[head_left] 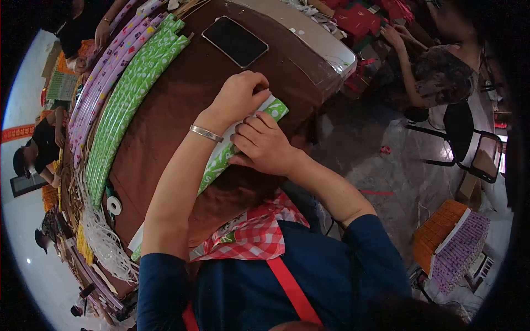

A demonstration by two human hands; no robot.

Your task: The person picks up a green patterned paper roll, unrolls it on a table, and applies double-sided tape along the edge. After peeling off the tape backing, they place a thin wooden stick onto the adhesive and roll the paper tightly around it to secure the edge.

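The right hand (265, 143) has its grip tight on a green strip (215, 170) over the brown surface (160, 124); the left hand (237, 98) bends by its far end, and I can't tell if that grip is closed. The left arm (172, 201) covers part of the strip. A phone (236, 42) lies past the hands, with green rolls (130, 105), purple rolls (105, 88) and white strings (105, 245) to the left.

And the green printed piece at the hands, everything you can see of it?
The green piece has a white print, plus a plain white band along one side; it looks like smooth paper or film. It runs diagonally over the brown cloth, one end at upper right. The left hand is at that end; the right hand curls on it. Rolled or folded: unclear.
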